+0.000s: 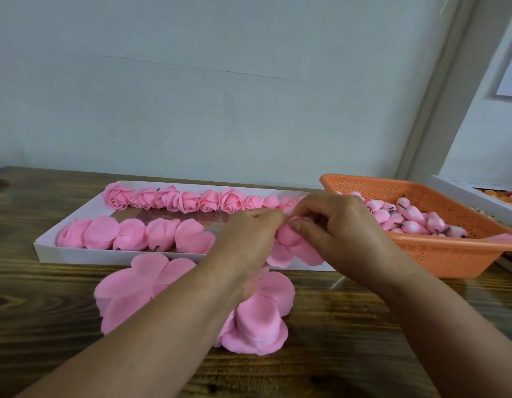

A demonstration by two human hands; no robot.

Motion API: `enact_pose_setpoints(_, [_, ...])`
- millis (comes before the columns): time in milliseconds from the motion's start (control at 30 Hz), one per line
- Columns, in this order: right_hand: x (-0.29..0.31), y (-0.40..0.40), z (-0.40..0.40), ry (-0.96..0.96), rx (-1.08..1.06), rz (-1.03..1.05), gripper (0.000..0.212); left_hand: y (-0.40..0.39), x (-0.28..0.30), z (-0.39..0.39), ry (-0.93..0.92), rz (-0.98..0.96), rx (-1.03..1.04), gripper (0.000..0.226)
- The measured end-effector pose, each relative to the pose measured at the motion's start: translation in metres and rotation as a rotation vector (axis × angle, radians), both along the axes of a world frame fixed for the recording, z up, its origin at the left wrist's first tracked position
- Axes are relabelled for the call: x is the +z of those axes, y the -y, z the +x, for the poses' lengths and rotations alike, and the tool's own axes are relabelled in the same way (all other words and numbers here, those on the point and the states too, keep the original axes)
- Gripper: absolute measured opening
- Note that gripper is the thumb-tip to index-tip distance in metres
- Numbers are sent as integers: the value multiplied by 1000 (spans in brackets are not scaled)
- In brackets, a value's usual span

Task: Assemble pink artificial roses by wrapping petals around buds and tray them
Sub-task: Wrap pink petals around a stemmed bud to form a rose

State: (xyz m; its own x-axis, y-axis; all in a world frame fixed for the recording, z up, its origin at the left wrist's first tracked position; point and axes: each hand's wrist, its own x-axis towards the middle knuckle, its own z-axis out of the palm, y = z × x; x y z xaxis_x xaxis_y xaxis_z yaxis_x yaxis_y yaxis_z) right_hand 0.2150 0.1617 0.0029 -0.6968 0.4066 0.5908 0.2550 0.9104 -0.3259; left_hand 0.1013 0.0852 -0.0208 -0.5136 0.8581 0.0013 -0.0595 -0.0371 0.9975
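The left hand (249, 229) and right hand (332, 225) both pinch 1 half-wrapped rose (289, 237) just above the white tray (65, 255). Its foam-like petals look light, soft and easily creased, so hold at the bud's base. Loose petal stacks (257, 320) lie on the counter (47, 326); buds (412, 218) fill the orange basket (438, 254).

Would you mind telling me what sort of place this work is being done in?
Probably a small handcraft workbench for artificial flowers: a dark wooden table against a plain wall, a white cardboard tray holding rows of finished pink roses, and an orange perforated plastic basket full of pink buds.
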Motion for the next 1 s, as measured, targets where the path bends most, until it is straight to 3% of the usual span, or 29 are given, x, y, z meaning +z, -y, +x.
enact_pose_setpoints(100, [0,-2,1,-35,-10,-25,3,1,0,-3,-33,-3,-61,24])
enact_pose_setpoints(167, [1,-3,1,-56,2,-50,5,1,-1,-3,-75,46,-106,13])
enact_pose_setpoints(233, [1,-3,2,-59,25,-60,9,1,-3,-4,-78,71,-99,26])
enact_pose_setpoints(433, [3,-5,4,-12,45,-67,8,0,0,-7,83,52,-134,15])
enact_pose_setpoints(600, [1,-4,4,-28,32,-52,9,0,1,-4,129,44,-25,15])
enact_pose_setpoints(833, [-4,8,0,25,55,214,14,1,6,-5,334,48,-48,15])
enact_pose_setpoints(1000, [-8,7,-2,49,44,341,15,3,6,-4,218,25,-77,18])
